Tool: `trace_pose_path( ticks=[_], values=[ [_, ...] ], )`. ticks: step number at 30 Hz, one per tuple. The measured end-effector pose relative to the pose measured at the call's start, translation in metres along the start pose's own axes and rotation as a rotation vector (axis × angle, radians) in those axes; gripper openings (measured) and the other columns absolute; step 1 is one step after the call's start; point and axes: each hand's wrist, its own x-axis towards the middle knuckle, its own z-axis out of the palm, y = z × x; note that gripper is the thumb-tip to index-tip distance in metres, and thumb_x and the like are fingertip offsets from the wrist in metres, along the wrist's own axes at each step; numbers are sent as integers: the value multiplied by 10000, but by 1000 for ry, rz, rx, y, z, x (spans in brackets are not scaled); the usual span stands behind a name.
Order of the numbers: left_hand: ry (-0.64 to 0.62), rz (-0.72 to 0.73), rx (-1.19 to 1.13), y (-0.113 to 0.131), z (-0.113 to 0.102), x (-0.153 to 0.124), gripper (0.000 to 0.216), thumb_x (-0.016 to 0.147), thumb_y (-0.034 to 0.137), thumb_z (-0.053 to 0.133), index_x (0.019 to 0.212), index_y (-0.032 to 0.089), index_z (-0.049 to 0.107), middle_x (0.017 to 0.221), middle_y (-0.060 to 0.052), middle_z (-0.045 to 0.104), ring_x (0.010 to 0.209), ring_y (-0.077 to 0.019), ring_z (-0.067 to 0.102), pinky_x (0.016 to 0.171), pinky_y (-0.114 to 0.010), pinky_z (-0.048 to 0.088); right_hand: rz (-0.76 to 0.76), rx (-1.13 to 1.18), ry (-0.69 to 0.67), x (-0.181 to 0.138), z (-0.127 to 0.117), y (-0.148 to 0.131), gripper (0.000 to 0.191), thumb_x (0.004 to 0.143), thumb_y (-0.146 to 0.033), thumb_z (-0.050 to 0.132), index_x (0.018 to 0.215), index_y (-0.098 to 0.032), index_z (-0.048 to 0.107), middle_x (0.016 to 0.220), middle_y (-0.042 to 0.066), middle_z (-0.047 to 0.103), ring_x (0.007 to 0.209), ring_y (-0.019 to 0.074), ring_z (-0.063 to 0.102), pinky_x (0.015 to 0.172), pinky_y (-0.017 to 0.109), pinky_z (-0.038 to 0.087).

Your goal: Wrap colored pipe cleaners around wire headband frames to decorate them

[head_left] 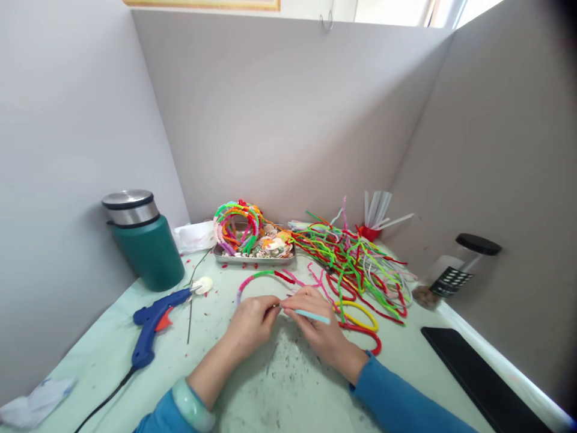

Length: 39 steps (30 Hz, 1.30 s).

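Note:
A headband hoop (264,275) wrapped in pink, green and red pipe cleaner lies on the pale green table (288,385) just beyond my hands. My left hand (252,322) pinches the near end of the hoop with closed fingers. My right hand (318,322) meets it fingertip to fingertip, and a light blue pipe cleaner (311,316) lies across its fingers. A yellow hoop (360,313) and a red hoop (367,337) rest right beside my right hand.
A blue glue gun (155,322) lies at left with its cord, near a teal flask (144,240). At the back, a metal tray (255,257) holds finished hoops and shells. Loose pipe cleaners (356,258), a red cup of sticks (372,225), a jar (455,270), a black pad (482,379).

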Motion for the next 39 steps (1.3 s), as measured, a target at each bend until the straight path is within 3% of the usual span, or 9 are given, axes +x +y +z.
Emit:
trace_pose_path(
  ticks=[9,15,22,29,33,39],
  values=[
    [64,-142,-191,-2,-5,4,222,810,263,419,772,176,620,623,5,590,575,-129,498,539,-212,335,-61,49,-41,1,-1,1,177,839,-164,535,960,-220,651,907,43,675,852,175,580,774,331,452],
    [46,-181,-267,0,-10,5,236,798,312,438,753,162,614,563,31,508,533,-107,428,506,-204,301,101,17,-5,0,2,9,131,843,-206,531,849,-196,661,827,43,670,807,173,593,748,299,448],
    [83,-187,-127,2,-7,4,272,773,389,488,671,165,604,527,41,472,507,-96,387,491,-206,272,266,77,-35,0,4,10,151,835,-242,520,817,-185,658,812,37,659,789,164,590,728,253,434],
    [56,-118,-45,4,-10,4,233,778,317,477,652,168,603,560,28,552,524,-96,444,515,-206,296,501,132,-35,-1,6,16,199,811,-301,516,725,-161,627,628,-10,572,576,121,498,511,201,358],
    [29,-32,91,5,-7,1,208,774,264,469,626,174,584,575,13,582,542,-108,483,533,-215,302,539,183,1,1,8,22,231,798,-294,518,679,-136,638,622,3,567,565,112,490,506,197,359],
    [-64,87,269,7,-1,-2,163,762,211,468,649,190,583,623,-6,620,605,-142,558,560,-232,309,589,153,-80,2,6,20,218,773,-284,557,655,-132,660,539,-7,567,517,113,508,481,197,357]
  ],
)
